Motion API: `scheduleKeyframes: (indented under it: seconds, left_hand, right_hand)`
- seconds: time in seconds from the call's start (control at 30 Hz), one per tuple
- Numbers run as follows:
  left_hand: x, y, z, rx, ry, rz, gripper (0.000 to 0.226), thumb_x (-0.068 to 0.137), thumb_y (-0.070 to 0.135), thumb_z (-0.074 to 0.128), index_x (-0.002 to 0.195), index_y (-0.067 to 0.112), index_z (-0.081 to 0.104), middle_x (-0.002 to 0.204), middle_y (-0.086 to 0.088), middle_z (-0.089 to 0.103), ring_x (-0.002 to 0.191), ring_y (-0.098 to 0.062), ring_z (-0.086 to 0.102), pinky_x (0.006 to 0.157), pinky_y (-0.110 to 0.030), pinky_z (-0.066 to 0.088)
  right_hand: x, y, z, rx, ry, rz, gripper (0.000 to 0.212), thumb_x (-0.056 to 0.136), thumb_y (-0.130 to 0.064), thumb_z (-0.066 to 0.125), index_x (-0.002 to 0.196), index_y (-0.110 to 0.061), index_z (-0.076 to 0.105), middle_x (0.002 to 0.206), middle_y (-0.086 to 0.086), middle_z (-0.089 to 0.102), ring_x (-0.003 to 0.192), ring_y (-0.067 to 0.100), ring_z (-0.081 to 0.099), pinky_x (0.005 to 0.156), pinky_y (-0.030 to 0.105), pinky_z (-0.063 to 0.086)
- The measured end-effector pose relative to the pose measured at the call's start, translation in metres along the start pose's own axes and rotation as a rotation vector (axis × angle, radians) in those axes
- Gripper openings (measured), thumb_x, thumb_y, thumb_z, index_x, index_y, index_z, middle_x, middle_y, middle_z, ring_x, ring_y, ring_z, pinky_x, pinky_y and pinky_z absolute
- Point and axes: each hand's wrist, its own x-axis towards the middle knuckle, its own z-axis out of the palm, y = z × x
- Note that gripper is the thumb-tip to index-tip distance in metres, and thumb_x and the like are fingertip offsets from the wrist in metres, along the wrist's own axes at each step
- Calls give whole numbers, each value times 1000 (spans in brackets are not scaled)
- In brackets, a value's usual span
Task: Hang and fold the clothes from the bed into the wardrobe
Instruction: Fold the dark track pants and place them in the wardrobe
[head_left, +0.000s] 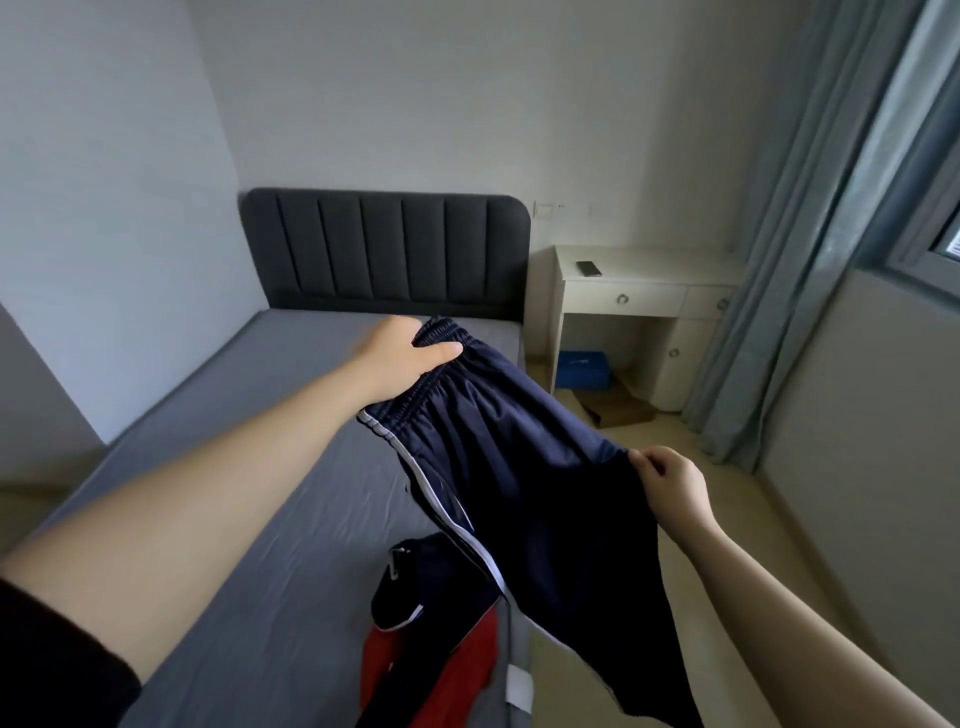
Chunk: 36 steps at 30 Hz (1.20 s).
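Head cam, nearest first: red and navy garment (441, 639) lies crumpled on the bed (260, 467) w/ grey sheet, below and between both hands, near the bed's edge. Just above it hang the navy trousers (519, 483), white stripe down the side seam, held up off the bed and stretched between the two hands. Right hand (670, 486) is closed in a pinch, thumb and fingertips nipping the trousers' fabric at their right edge; rest of the leg drapes down below that hand, past the bed's side. Left hand (400, 358), arm stretched fwd, is closed in a fist round the elastic waistband, thumb on top, fingers hidden under the bunched cloth. Beyond the left hand: dark padded headboard (387, 249) against the wall. Beyond and to the right of the right hand: white desk (649, 291) w/ drawers, a phone (588, 268) flat on its top, a blue box (582, 369) on the floor in the desk's opening, and a brown flat piece, prob. cardboard (621, 410), lying just in front of it. Grey-blue curtain (810, 260) hangs right of the desk, by the window.
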Motion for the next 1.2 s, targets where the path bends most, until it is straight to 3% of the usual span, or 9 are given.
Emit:
scheduleKeyframes:
  seconds: [0.2, 0.37, 0.47, 0.73, 0.87, 1.0, 1.2]
  left_hand:
    - [-25, -93, -22, 39, 31, -129, 50, 85, 45, 66, 56, 17, 36, 54, 2, 41, 51, -15, 40, 51, -30, 27]
    - [-58, -208, -48, 70, 15, -224, 51, 84, 44, 66, 53, 18, 37, 49, 7, 41, 46, -9, 39, 40, -17, 26]
    - [-79, -289, -72, 75, -26, -315, 49, 84, 48, 65, 55, 18, 39, 52, 6, 44, 49, -11, 43, 47, -27, 30]
    - [-128, -431, -118, 36, -29, -480, 47, 84, 47, 65, 56, 17, 41, 52, 5, 45, 50, -15, 46, 51, -28, 31]
    - [-152, -483, -122, -31, 6, -571, 44, 85, 45, 65, 59, 14, 48, 57, 0, 52, 56, -19, 53, 56, -30, 34]
    - [-184, -543, -122, -95, 33, -662, 44, 87, 42, 64, 67, 4, 57, 66, -7, 62, 65, -23, 59, 60, -31, 39]
    - [-218, -636, -108, -137, 26, -778, 43, 89, 40, 61, 61, 10, 51, 62, -3, 54, 63, -24, 56, 59, -30, 35]
  right_hand:
    - [-23, -22, 82, -53, -132, 27, 27, 94, -24, 59, 71, -12, 64, 67, 1, 60, 67, 20, 56, 58, 29, 37]
    - [-80, -42, 193, -45, -231, 110, 42, 94, -22, 60, 54, -23, 46, 54, -7, 48, 55, 12, 44, 52, 23, 33]
    - [-121, -58, 271, -24, -306, 172, 34, 94, -23, 59, 61, -22, 55, 58, -4, 56, 56, 9, 51, 51, 23, 37]
    - [-177, -91, 401, -42, -479, 225, 22, 95, -21, 59, 81, -8, 69, 75, 7, 68, 74, 22, 64, 71, 40, 52]
    - [-177, -99, 452, -85, -570, 195, 24, 95, -20, 58, 84, -1, 69, 79, 11, 68, 77, 25, 63, 71, 37, 48]
    - [-186, -98, 506, -169, -659, 156, 26, 97, -18, 52, 85, 2, 63, 83, 12, 65, 81, 26, 59, 64, 29, 33]
    - [-196, -95, 591, -316, -730, 167, 22, 99, -20, 46, 87, -5, 57, 95, 20, 64, 94, 35, 59, 71, 31, 34]
